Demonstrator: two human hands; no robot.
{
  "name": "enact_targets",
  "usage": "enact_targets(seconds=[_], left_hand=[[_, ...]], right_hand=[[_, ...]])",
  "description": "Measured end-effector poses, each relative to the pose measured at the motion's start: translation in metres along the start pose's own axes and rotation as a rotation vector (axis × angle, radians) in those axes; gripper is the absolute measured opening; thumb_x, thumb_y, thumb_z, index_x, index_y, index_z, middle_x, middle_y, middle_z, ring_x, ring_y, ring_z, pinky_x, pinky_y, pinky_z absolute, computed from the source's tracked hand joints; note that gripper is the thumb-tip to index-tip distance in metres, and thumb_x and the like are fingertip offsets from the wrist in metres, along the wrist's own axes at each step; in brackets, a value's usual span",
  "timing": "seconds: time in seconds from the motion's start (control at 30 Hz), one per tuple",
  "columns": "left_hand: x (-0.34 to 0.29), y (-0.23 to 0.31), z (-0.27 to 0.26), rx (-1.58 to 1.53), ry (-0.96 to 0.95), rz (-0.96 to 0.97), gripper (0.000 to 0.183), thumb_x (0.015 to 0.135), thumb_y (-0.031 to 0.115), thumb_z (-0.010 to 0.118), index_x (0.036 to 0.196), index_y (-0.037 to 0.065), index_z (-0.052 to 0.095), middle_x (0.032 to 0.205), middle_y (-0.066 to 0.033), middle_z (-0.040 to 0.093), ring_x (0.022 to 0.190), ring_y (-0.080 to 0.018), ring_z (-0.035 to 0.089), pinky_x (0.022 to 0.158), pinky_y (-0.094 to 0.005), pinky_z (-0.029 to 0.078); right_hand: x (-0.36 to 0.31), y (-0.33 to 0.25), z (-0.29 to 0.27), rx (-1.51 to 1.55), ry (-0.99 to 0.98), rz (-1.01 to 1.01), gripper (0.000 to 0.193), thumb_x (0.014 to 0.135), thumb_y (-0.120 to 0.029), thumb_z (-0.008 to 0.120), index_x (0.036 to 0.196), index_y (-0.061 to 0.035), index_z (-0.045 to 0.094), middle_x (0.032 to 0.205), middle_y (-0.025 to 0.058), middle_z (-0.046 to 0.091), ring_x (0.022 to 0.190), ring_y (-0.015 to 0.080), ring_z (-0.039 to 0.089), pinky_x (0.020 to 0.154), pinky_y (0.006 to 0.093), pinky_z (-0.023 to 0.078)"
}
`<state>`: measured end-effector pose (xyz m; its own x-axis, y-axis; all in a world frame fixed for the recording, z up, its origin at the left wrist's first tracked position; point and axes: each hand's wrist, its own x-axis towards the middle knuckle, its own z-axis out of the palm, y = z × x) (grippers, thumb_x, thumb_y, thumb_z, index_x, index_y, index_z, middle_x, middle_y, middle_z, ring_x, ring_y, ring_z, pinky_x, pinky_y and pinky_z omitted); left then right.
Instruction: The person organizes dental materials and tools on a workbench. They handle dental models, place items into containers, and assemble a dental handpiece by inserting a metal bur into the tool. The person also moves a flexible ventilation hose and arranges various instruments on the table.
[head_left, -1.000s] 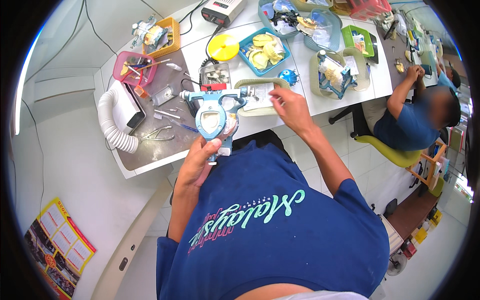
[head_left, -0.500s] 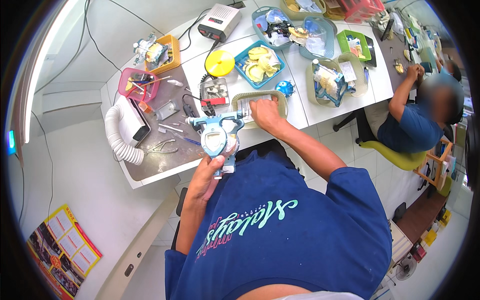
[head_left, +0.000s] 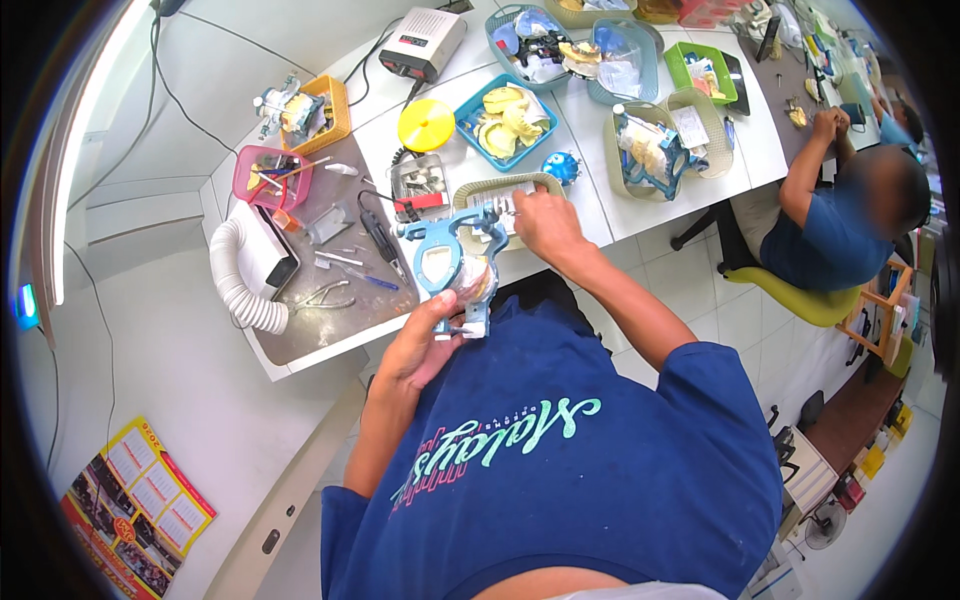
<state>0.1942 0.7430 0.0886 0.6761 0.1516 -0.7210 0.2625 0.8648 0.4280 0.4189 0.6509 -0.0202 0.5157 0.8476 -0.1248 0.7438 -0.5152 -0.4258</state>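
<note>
My left hand [head_left: 425,345] is closed around the lower end of a light-blue dental articulator [head_left: 437,262], which I hold upright in front of my shirt, close to the bench edge. A pinkish and pale dental model shows inside its frame. My right hand [head_left: 550,228] is over the near right side of a beige basket [head_left: 562,188], its fingers curled together close to the articulator's upper right end. What the fingertips hold, if anything, is hidden. White printed paper [head_left: 490,198] lies in the basket, partly behind the articulator.
Around the basket stand a blue basket of yellowish models [head_left: 550,128], a blue spiky ball [head_left: 561,168] and a yellow disc [head_left: 427,125]. Pliers [head_left: 322,298], a handpiece [head_left: 380,238] and a white hose [head_left: 228,270] lie left. A co-worker [head_left: 835,225] sits at right.
The articulator and my left hand have moved right and slightly up, toward my right hand. My right hand has shifted slightly right, staying by the basket. The view has shifted a little.
</note>
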Motion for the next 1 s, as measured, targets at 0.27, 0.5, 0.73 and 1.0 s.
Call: enact_targets(seconds=[0.27,0.5,0.73,1.0], left_hand=[[0.042,0.011,0.02,-0.217,-0.103,-0.258,0.066,0.089,0.049,0.066,0.134,0.004,0.047,0.123,-0.0134,0.059,0.111,-0.0277,0.06,0.096,-0.0435,0.047],[0.081,0.009,0.043,-0.249,-0.047,-0.325,0.081,0.079,0.062,0.07,0.131,0.003,0.048,0.119,-0.0134,0.058,0.108,-0.0265,0.058,0.095,-0.0413,0.045],[0.109,0.004,0.05,-0.26,-0.017,-0.301,0.093,0.077,0.064,0.071,0.137,-0.001,0.04,0.124,-0.0163,0.053,0.117,-0.0271,0.051,0.104,-0.044,0.038],[0.079,0.005,0.058,-0.128,0.051,-0.148,0.075,0.083,0.055,0.07,0.134,0.004,0.046,0.121,-0.0148,0.056,0.11,-0.0283,0.059,0.095,-0.0434,0.046]], right_hand=[[-0.031,0.03,-0.049,0.334,0.104,0.205,0.011,0.081,-0.008,0.067,0.087,-0.0014,0.06,0.081,0.0181,0.07,0.073,0.0363,0.068,0.068,0.0451,0.052],[-0.042,0.04,-0.05,0.467,0.198,0.243,0.019,0.084,-0.009,0.071,0.1,0.0004,0.069,0.083,0.0141,0.072,0.074,0.0233,0.072,0.069,0.0328,0.056],[-0.048,0.046,-0.048,0.595,0.195,0.225,0.02,0.087,-0.009,0.068,0.104,0.0004,0.07,0.087,0.0149,0.072,0.076,0.0217,0.072,0.068,0.0321,0.056],[-0.048,0.036,-0.052,0.96,0.176,0.323,0.019,0.092,-0.011,0.064,0.105,0.0004,0.069,0.087,0.01,0.072,0.074,0.0155,0.069,0.069,0.0286,0.054]])
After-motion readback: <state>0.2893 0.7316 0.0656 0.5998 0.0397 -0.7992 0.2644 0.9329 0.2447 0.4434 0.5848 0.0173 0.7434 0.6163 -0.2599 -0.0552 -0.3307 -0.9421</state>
